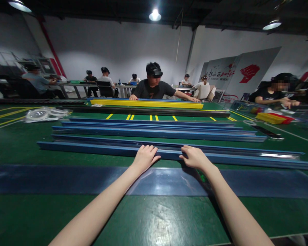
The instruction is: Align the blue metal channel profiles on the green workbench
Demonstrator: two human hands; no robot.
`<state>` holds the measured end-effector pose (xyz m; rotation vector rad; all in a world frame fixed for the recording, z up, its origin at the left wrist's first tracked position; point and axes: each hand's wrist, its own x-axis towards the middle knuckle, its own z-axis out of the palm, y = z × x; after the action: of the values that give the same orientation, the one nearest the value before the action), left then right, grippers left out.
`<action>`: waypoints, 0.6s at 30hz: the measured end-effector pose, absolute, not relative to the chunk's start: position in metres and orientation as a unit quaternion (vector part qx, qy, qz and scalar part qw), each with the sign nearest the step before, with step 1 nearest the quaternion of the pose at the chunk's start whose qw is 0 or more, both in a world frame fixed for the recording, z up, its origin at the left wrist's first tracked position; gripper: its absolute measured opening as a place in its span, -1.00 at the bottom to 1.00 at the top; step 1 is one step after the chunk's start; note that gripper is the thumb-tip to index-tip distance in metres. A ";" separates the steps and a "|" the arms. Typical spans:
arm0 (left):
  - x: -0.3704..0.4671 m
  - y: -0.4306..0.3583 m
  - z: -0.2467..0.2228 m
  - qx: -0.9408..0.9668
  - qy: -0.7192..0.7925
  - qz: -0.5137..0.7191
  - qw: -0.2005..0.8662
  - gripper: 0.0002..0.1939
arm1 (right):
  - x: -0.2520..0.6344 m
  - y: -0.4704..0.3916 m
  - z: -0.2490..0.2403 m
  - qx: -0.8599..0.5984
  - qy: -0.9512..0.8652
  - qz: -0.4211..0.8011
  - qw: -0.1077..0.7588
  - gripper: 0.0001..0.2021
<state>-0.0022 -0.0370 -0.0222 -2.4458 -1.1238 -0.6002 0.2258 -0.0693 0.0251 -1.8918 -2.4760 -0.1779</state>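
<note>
A long blue channel strip (92, 148) runs across the green table (149, 218). My left hand (145, 158) rests on its near edge around the middle, fingers curled over the rim and thumb pointing right. A short way to the right, my right hand (193, 157) grips the same strip, its fingers bent over the edge and the thumb on the near side. Between me and the strip lies a flat, clear bluish sheet (66, 179), passing under both forearms. More blue channel strips (159, 132) lie parallel just beyond.
Farther back are a dark long bar (154, 111) and a yellow strip (146, 103), which a person across the table touches. A coiled item in plastic (39, 114) lies left; a phone (268, 132) and a yellow tray (269, 118) are right. Another person sits at the right.
</note>
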 end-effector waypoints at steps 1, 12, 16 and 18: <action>-0.002 -0.037 -0.022 -0.871 -0.399 -0.215 0.188 -0.72 | 0.226 -0.069 0.025 -0.607 -0.793 -0.056 0.009 -0.82; -0.003 -0.038 -0.021 -0.873 -0.389 -0.240 0.167 -0.74 | 0.227 -0.068 0.025 -0.603 -0.796 -0.056 0.012 -0.83; -0.002 -0.037 -0.021 -0.874 -0.392 -0.236 0.166 -0.73 | 0.226 -0.068 0.024 -0.606 -0.793 -0.055 0.008 -0.82; -0.002 -0.037 -0.021 -0.873 -0.394 -0.234 0.170 -0.73 | 0.226 -0.068 0.025 -0.609 -0.791 -0.052 0.007 -0.82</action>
<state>-0.0024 -0.0373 -0.0211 -2.4801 -1.1186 -0.6636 0.2258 -0.0684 0.0249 -1.9050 -2.4763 -0.1630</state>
